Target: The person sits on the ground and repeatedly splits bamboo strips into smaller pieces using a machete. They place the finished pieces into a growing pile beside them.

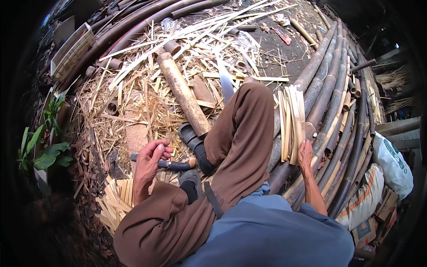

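At my right side, my right hand (pixel 305 155) is closed at the lower end of a bundle of pale split bamboo strips (pixel 292 118). The strips stand side by side against the dark bamboo poles. My left hand (pixel 152 161) is raised above my left knee, fingers loosely curled and apart, with nothing visible in it. Just beyond it lies a tool with a dark curved handle (pixel 175 165) and a brown end; its kind is unclear. More pale strips (pixel 116 198) are piled beside my left thigh. A thick bamboo log (pixel 183 93) lies in front, its near end by my sandal (pixel 191 137).
Long dark bamboo poles (pixel 327 93) run along my right. Shavings and loose strips (pixel 138 102) cover the ground ahead. A shiny flat blade (pixel 224 78) shows beyond my raised knee. A pale crate (pixel 73 51) stands far left, stuffed sacks (pixel 364 196) at right, a leafy plant (pixel 51 155) at left.
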A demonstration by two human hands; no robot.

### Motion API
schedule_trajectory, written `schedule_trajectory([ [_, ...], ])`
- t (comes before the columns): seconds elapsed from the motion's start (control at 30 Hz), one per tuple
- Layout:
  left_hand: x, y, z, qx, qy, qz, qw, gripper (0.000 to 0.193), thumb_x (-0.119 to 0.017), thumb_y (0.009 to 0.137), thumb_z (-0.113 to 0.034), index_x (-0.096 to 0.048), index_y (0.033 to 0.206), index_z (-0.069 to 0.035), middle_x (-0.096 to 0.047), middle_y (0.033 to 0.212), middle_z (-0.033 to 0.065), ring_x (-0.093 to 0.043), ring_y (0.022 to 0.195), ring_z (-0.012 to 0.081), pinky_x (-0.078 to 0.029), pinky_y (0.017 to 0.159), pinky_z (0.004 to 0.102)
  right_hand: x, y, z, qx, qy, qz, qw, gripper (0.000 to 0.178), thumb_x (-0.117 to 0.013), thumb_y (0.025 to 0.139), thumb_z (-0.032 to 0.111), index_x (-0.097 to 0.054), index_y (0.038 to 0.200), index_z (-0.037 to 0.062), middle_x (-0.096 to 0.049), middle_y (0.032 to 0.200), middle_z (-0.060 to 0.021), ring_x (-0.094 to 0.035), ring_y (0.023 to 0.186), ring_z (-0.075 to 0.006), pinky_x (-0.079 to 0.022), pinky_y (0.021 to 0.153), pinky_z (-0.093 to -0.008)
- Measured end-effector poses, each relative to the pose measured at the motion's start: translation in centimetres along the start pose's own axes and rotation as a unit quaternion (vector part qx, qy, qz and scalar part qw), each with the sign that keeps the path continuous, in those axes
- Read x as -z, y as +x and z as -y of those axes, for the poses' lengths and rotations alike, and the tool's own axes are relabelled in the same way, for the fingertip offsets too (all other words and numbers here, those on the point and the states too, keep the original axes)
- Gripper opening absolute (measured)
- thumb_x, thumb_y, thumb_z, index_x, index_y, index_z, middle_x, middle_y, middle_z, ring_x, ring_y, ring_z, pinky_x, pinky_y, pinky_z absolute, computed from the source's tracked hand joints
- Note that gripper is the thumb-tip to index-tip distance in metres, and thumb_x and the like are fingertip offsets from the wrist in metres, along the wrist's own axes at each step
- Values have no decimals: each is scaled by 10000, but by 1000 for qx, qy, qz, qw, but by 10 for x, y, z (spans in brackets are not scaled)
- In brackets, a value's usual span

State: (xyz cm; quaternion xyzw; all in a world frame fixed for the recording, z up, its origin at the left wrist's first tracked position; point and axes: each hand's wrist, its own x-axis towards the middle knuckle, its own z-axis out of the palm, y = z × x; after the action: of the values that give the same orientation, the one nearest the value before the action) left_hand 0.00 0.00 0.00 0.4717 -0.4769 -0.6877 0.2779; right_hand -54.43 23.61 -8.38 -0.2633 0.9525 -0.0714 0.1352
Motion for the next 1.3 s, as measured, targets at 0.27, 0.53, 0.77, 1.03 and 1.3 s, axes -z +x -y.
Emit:
schedule_trajectory([
  [0.27, 11, 2, -6, -50, 46, -29, 997, 259, -528, 1035, -190, -675, 1059, 22, -698, 891, 73, -647, 793, 121, -533, 733, 260, 55, 55, 166, 331, 113, -238, 906, 313, -457, 1029, 178, -571, 1259, 0, -578, 1175, -214, -563, 1102, -364, -440, 959, -435],
  [0.53, 53, -42, 42, -80, -56, -238, 966, 295, -522, 1035, -217, -663, 985, 37, -692, 880, 80, -642, 790, 129, -527, 750, 273, 4, -43, 434, 587, 309, 134, 736, 225, -537, 997, 139, -653, 1150, 21, -687, 977, -191, -663, 898, -311, -505, 827, -384],
  [0.77, 44, -112, 170, 63, -84, -396, 912, 265, -533, 1013, -211, -652, 992, 24, -694, 905, 99, -664, 833, 168, -539, 801, 311, -192, -5, 480, 656, -15, 67, 752, 169, -606, 924, 231, -639, 913, 66, -664, 812, -179, -678, 768, -369, -549, 690, -472],
  [1.03, -11, -161, 318, 127, -75, -331, 932, 180, -576, 974, -205, -664, 960, -49, -683, 869, 28, -627, 788, 160, -501, 769, 312, -179, -47, 454, 708, 30, 133, 693, 198, -582, 965, 187, -664, 907, 17, -646, 782, -233, -645, 729, -416, -486, 634, -477],
  [1.3, 5, -206, 247, 113, 176, -620, 756, 149, -547, 935, -137, -610, 894, -8, -635, 818, 245, -628, 822, 451, -490, 704, 512, -298, -145, 328, 753, -8, 331, 569, 273, -674, 904, 246, -656, 1033, 5, -684, 856, -169, -647, 741, -340, -503, 665, -404],
])
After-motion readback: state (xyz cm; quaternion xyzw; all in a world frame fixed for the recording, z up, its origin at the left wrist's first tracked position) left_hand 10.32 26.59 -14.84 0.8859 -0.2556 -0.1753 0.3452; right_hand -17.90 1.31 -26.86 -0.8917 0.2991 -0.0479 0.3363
